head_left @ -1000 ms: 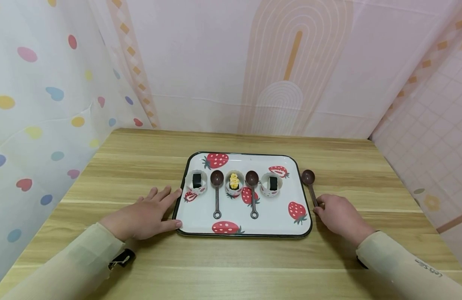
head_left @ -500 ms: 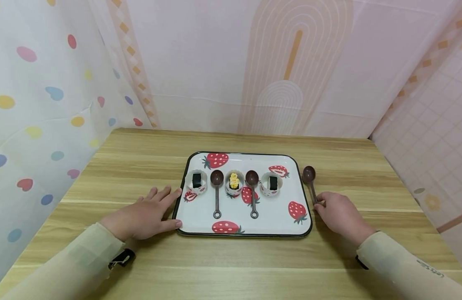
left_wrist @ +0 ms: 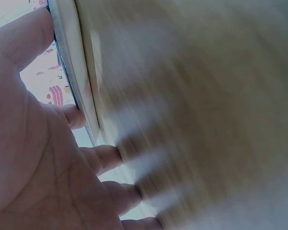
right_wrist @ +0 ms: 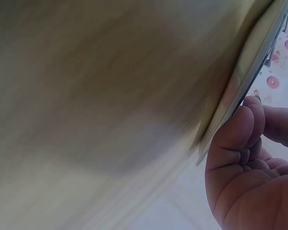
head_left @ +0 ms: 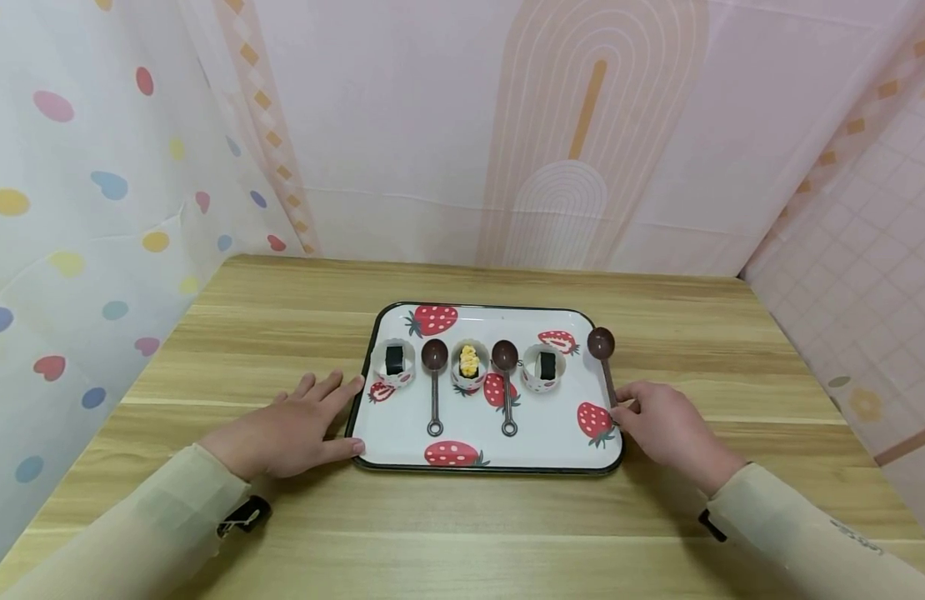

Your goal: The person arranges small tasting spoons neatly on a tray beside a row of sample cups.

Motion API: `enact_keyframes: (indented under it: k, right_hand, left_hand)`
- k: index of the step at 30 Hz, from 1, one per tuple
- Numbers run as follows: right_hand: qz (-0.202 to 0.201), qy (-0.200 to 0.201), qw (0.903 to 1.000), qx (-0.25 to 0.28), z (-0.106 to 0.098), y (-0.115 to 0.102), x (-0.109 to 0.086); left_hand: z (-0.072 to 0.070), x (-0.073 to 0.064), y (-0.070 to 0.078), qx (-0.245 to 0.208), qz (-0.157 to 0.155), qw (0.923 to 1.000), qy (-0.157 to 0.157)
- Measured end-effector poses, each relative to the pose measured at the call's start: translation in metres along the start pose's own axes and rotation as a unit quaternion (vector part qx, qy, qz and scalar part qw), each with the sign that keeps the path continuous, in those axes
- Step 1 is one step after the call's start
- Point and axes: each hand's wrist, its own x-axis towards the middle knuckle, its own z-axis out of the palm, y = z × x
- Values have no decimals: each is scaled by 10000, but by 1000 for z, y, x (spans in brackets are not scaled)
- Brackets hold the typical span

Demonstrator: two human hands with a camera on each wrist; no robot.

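A brown spoon [head_left: 601, 343] with a round bowl is pinched by its handle in my right hand [head_left: 667, 427], over the right rim of the white strawberry-patterned tray [head_left: 548, 437]. My left hand [head_left: 286, 433] lies spread at the tray's left rim, thumb and index fingertip touching the edge. On the tray, two more brown spoons [head_left: 434, 357] lie between three small paper cups. The left cup [head_left: 402, 382] and the right cup [head_left: 541, 385] each hold a black-wrapped piece. In the middle cup [head_left: 470, 385] sits a yellow-topped piece. Curled fingers hide the end of the held handle in the right wrist view.
The tray stands on a wood-grain table [head_left: 462, 533]. Its dark raised rim [head_left: 485, 472] runs all round. A patterned curtain [head_left: 402, 150] hangs behind the table, with a dotted curtain [head_left: 95, 275] at the left and a pale checked one [head_left: 875, 275] at the right.
My right hand has lifted the spoon off the table at the tray's right and carried it left over the rim. My left hand, the tray and the cups have stayed put.
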Motion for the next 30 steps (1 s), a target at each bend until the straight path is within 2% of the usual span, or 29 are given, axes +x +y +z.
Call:
enact_keyframes:
  k: [18,30]
  right_hand:
    - [-101,-183,9992,346,14,-11,1]
    - [-113,-303,9994,152,19,-16,4]
  left_hand:
    - [0,2,-2,18,17,10000,-40]
    - [-1,1,-1,-2,-3,10000,-79]
